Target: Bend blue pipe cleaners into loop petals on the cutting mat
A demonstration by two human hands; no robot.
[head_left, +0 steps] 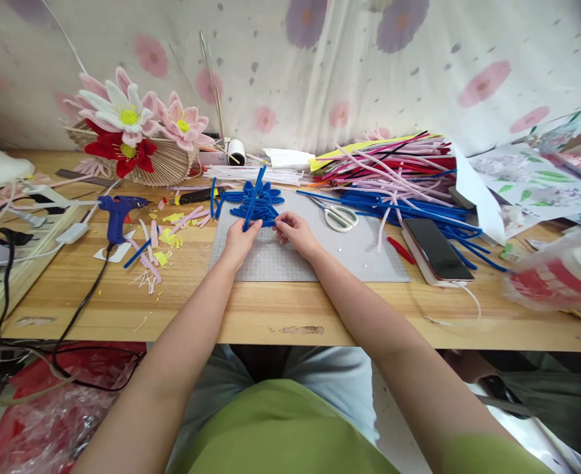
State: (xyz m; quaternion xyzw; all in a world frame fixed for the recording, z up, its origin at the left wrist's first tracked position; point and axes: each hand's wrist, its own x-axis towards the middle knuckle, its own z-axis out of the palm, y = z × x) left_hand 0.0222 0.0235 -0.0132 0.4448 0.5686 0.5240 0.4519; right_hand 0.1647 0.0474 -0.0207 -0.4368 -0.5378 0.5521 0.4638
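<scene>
My left hand [243, 241] is closed on a blue pipe cleaner [255, 192], whose straight length points up and away from the thumb. My right hand [296, 233] pinches the blue fuzzy stem at its other side, near the fingertips. Behind both hands, a pile of bent, looped blue pipe cleaners [269, 195] lies at the back of the grey cutting mat [310, 263]. Where the held piece crosses the pile, I cannot tell them apart. White-handled scissors [341, 218] rest on the mat, right of my right hand.
On the left are a blue glue gun [116, 214], yellow and pink scraps [164, 247] and a power strip [21, 263]. Fuzzy flowers [128, 117] stand behind. To the right lie pipe cleaner bundles [383, 164], a phone [438, 249] and a plastic-wrapped tub [559, 273].
</scene>
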